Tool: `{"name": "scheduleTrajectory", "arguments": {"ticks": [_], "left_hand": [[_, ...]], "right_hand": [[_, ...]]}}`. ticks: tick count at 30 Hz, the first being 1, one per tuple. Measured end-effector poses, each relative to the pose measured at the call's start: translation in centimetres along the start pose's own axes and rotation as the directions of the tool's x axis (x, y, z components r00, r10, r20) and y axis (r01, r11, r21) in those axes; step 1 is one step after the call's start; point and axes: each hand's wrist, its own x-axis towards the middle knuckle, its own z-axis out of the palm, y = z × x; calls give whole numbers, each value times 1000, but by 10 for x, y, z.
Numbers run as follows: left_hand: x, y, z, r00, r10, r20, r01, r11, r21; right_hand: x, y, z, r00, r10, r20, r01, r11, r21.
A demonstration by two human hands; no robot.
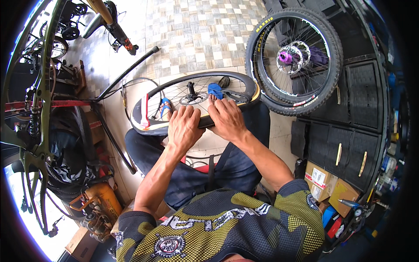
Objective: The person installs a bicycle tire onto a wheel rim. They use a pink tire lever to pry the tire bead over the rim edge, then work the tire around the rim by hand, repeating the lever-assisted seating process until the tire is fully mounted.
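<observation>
A bicycle wheel (174, 81) with a black tyre rests tilted across my thighs and knees, its spokes, hub (191, 91) and disc rotor facing up. Both hands are closed over the near edge of the tyre. My left hand (185, 126) grips it just left of the middle. Close beside it, my right hand (227, 120) has its knuckles up and fingers curled round the same edge. The undersides of the fingers are hidden. A flat red strip (145, 109) crosses the wheel's left side. Through the spokes, a foot in a blue sandal (214, 90) shows.
Two knobbly-tyred wheels (335, 65) lean at the right, against dark panels (336, 122). Black stand legs (126, 74) cross the floor at left, near a green bicycle frame (43, 91). Cardboard boxes (321, 177) stand at lower right. An orange tank-like object (104, 201) is at lower left.
</observation>
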Motion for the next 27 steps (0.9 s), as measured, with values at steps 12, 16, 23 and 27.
{"name": "scheduleTrajectory", "arguments": {"ticks": [12,16,23,27], "left_hand": [[-49,-60,-44,999,-9,-40,12,998,57],[-57,-68,-39,998,-49,-45,51,997,58],[-55,-74,-14,976,-75,-204,68,997,-41],[-58,-84,-17,932,-171,-320,141,983,-118]], "right_hand": [[2,40,-4,989,67,128,-68,998,7],[6,37,-2,994,7,112,-11,999,32],[35,5,4,978,-82,190,62,992,110],[37,9,9,974,-87,211,68,993,95]]}}
